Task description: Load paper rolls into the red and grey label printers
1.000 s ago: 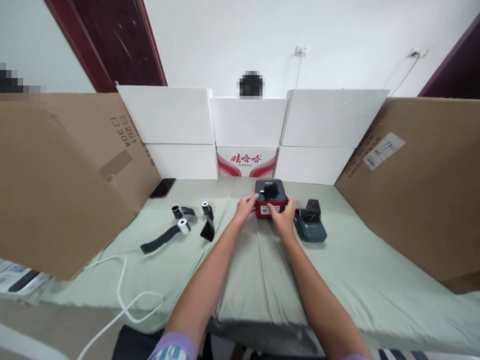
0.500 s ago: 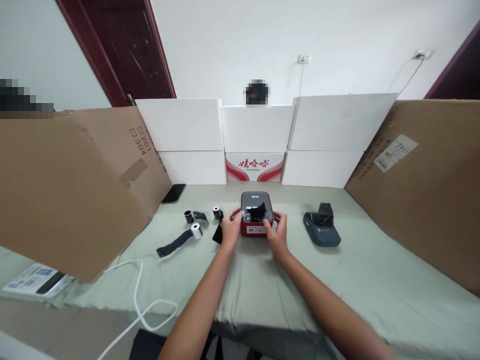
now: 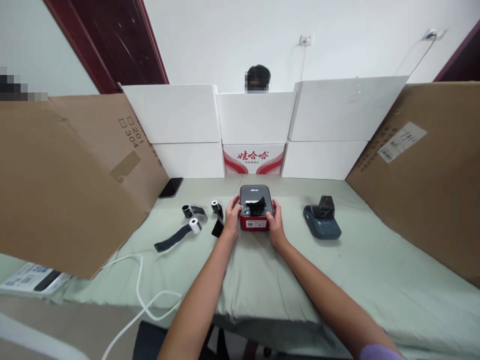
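A small thermal printer (image 3: 255, 222) with a red body and dark top stands on the cloth in front of me. A piece of black paper (image 3: 257, 205) sticks up from the slot in its top. My left hand (image 3: 232, 215) is closed against the printer's left side. On the opposite side my right hand (image 3: 276, 224) grips it, thumb near the front edge and fingers along the wall. Just left of my left hand stands a small paper roll (image 3: 215, 205) with a black tail, partly hidden by that hand.
Left lie another black-tailed roll (image 3: 186, 211) and a white-ended roll (image 3: 194, 225) with its strip unrolled. A phone (image 3: 171, 187) lies behind them. At right sits a dark blue printer (image 3: 322, 225). White boxes (image 3: 255, 117) and cardboard panels (image 3: 423, 190) enclose the table; a person's head (image 3: 258, 75) shows behind.
My right fingers now lie more closely along the printer's side, and my left hand's grip has shifted slightly. The printer stays in about the same spot; the camera view has tilted down a little.
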`<action>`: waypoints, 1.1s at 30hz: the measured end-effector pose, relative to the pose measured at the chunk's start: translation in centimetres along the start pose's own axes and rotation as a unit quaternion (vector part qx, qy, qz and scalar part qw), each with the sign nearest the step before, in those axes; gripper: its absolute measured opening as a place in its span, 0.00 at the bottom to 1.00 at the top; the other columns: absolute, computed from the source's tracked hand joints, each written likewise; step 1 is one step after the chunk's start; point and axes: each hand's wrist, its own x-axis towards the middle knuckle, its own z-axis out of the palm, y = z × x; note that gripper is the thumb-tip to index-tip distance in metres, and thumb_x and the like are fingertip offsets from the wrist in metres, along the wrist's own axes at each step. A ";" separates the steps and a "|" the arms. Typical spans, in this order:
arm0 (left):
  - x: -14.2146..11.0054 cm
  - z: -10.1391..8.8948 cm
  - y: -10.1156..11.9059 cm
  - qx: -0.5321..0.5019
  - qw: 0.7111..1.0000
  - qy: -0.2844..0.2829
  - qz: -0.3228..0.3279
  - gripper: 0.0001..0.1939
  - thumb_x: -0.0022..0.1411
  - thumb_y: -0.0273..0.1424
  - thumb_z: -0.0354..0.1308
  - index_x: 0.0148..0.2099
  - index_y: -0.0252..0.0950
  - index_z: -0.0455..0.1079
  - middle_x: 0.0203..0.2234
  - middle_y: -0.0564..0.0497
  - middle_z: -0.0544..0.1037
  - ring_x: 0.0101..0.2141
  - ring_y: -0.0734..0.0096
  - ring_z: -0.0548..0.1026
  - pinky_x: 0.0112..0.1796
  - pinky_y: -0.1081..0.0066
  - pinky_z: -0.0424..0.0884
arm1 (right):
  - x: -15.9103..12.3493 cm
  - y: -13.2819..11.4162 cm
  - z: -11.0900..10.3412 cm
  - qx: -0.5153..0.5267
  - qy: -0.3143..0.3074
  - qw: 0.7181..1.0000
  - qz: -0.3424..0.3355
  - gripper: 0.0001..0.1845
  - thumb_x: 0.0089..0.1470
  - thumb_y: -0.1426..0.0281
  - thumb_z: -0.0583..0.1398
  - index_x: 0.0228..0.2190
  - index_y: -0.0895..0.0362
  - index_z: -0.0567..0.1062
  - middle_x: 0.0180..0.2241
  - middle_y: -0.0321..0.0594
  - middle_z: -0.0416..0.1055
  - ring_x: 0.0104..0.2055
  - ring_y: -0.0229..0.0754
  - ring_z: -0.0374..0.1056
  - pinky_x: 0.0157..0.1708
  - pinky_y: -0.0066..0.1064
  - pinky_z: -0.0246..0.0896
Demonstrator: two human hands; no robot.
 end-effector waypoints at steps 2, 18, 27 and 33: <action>0.0 0.1 0.0 -0.019 1.000 0.010 -0.001 0.30 0.47 0.29 0.60 0.56 0.36 0.72 0.60 0.43 0.74 0.57 0.60 0.74 0.50 0.70 0.71 | 0.1 0.1 0.0 0.003 -0.010 1.000 0.006 0.39 0.58 0.50 0.58 0.65 0.53 0.56 0.68 0.50 0.56 0.71 0.54 0.52 0.70 0.50 0.47; 0.5 0.0 0.2 -0.046 0.998 -0.001 -0.030 0.30 0.44 0.28 0.62 0.54 0.38 0.73 0.53 0.46 0.77 0.39 0.70 0.78 0.35 0.73 0.70 | 0.5 0.3 -0.1 0.017 -0.020 1.000 -0.002 0.37 0.57 0.50 0.59 0.63 0.54 0.62 0.65 0.48 0.61 0.68 0.55 0.57 0.69 0.50 0.49; -0.5 0.0 -0.3 -0.058 0.998 -0.032 -0.004 0.31 0.50 0.33 0.63 0.59 0.39 0.71 0.56 0.46 0.77 0.50 0.59 0.77 0.48 0.67 0.72 | 0.6 0.0 -0.2 0.033 -0.028 0.999 -0.001 0.35 0.57 0.51 0.60 0.61 0.54 0.64 0.63 0.48 0.65 0.65 0.55 0.60 0.67 0.49 0.54; -0.7 -0.6 1.3 0.044 0.995 -0.050 0.068 0.23 0.57 0.35 0.63 0.55 0.39 0.75 0.57 0.46 0.77 0.59 0.57 0.72 0.59 0.62 0.66 | 0.6 -0.2 -0.2 0.036 -0.033 0.999 -0.007 0.34 0.58 0.52 0.60 0.60 0.53 0.64 0.62 0.48 0.66 0.65 0.54 0.61 0.67 0.49 0.54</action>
